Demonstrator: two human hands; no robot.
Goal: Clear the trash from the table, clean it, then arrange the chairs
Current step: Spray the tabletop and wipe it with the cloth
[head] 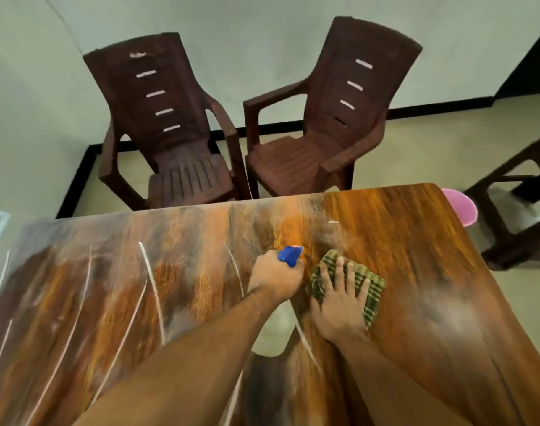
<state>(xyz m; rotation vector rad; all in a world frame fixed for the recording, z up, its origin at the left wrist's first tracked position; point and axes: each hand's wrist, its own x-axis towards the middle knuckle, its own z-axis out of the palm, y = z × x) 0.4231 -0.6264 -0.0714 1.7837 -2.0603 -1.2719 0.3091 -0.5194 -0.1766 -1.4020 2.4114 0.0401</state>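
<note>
Forearms, two, bare: they enter from the bottom edge and reach forward over the table [431, 241]. It has a wooden top with strong orange-brown grain and pale streaks of glare. Much of the view is smeared by motion.

Left hand [275, 278]: fingers curled round the neck of a spray bottle [290, 256]. The blue nozzle points away from the person and the pale body shows beneath the wrist. Whether the bottle's base touches the table cannot be told.

Right hand [339, 305]: laid flat, fingers straight and spread, pressing on a cloth [371, 290]. The cloth is green, checked and bunched on the table just right of the bottle. It shows beyond the fingertips and along the hand's right side.

Left chair [176, 142] and right chair [333, 118]: dark brown plastic armchairs with slotted backs. They stand side by side beyond the table's far edge, seats facing it. The right one is turned slightly inward.

Third chair [520, 210]: same brown plastic, off the table's far right corner and only partly in view.

Pink tub [462, 207]: between that corner and the third chair, mostly hidden by the table.

Floor [416, 149]: pale, meeting a pale wall [262, 41] along a black skirting.
</note>
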